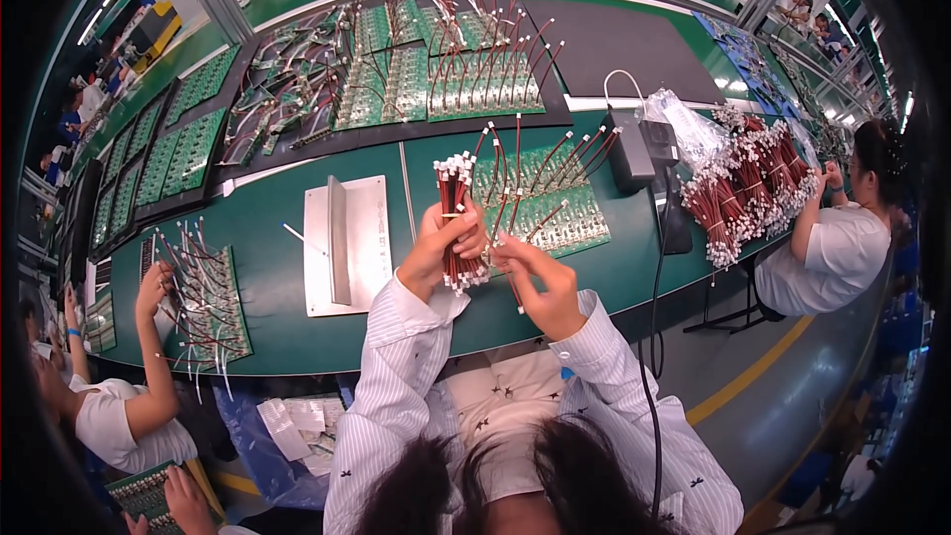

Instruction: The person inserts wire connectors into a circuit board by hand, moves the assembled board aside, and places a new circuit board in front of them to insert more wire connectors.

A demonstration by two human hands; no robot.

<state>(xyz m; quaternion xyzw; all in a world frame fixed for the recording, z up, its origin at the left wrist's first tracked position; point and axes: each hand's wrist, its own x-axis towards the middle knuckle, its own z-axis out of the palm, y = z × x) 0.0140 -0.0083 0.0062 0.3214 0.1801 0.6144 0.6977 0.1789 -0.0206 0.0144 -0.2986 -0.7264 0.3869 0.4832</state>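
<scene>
My left hand (436, 246) is closed round an upright bundle of dark red and black connector cables (455, 178), their white plugs showing above and below the fist. Just to its right, my right hand (545, 289) pinches a single connector cable (515, 289) whose white end hangs below the fingers. Behind both hands a green circuit board panel (575, 223) lies on the green table. Several cables stand up from its rows, mostly along the far part. The plug ends between my fingertips are too small to make out.
Left of my hands lies a metal plate (371, 263) with an upright fin. Black power adapters (630, 154) sit right of the panel, their cord hanging down. A large cable pile (738, 193) lies beyond. Populated boards (396, 79) fill the back. Co-workers (842, 228) sit on both sides.
</scene>
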